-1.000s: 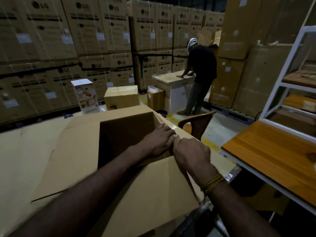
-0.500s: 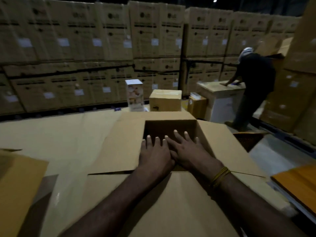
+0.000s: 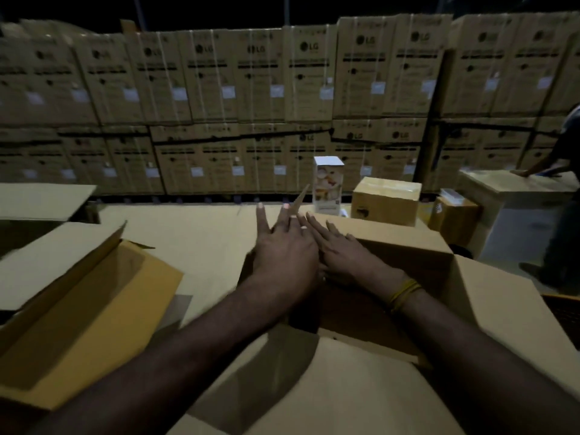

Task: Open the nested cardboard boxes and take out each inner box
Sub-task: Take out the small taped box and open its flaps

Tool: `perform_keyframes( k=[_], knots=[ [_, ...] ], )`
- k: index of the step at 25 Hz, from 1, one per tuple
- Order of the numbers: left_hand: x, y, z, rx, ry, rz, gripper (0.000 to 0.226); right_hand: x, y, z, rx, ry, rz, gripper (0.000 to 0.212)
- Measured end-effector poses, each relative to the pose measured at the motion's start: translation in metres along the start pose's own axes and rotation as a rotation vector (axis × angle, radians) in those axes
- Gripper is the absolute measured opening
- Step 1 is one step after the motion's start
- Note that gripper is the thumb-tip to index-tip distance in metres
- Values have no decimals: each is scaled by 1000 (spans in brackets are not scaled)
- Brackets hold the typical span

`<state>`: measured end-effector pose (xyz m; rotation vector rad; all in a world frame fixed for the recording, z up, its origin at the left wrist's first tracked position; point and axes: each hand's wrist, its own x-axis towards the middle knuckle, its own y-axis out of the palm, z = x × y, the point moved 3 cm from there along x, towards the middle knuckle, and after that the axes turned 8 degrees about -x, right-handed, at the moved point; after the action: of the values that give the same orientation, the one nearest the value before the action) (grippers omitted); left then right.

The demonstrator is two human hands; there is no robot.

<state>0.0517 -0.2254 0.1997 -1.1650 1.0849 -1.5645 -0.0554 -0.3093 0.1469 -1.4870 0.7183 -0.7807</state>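
both hands reach over the open cardboard box (image 3: 489, 296), which sits right in front of the person on a cardboard-covered surface (image 3: 201, 233). the left hand (image 3: 282, 249) has straight, spread fingers touching a thin raised flap (image 3: 299, 197); the right hand (image 3: 340, 252), yellow bands at its wrist, lies flat with fingers extended on the far flap. neither grips anything. an opened box (image 3: 81, 309) lies to the left. behind, stacked cartons (image 3: 309, 73) read "lg" (their white labels are too blurred to read). a white printed carton (image 3: 328, 183) stands beside a small brown box (image 3: 386, 200).
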Motion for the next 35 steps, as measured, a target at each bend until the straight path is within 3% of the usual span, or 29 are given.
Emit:
perform_keyframes(
  k=[4, 7, 12, 16, 19, 22, 27, 31, 33, 35],
  knots=[
    [-12, 14, 44, 3, -141, 6, 85, 26, 8, 37, -39, -113, 56, 97],
    [-28, 43, 69, -98, -254, 100, 88, 37, 23, 58, -82, -180, 138, 87],
    [-53, 99, 71, -543, -378, 254, 84, 43, 44, 69, -106, -184, 204, 77],
    [-59, 108, 65, -829, -343, 92, 70, 47, 48, 71, -89, -175, 148, 72],
    [-65, 105, 67, -826, -322, -14, 64, 49, 49, 75, -119, -168, 94, 68],
    [-70, 106, 63, -736, -346, 23, 66, 43, 49, 77, -63, -137, 103, 72],
    [-78, 106, 56, -583, -188, 30, 76, -7, 41, 78, 65, 97, 45, 84],
    [-90, 108, 49, -602, 55, 41, 76, -72, 27, 77, 198, 311, -36, 69],
    [-92, 109, 50, -570, 153, 66, 71, -108, 22, 79, 173, 386, -78, 58],
    [-93, 109, 54, -581, 174, 51, 70, -141, 22, 81, 66, 484, -61, 68]
  ],
)
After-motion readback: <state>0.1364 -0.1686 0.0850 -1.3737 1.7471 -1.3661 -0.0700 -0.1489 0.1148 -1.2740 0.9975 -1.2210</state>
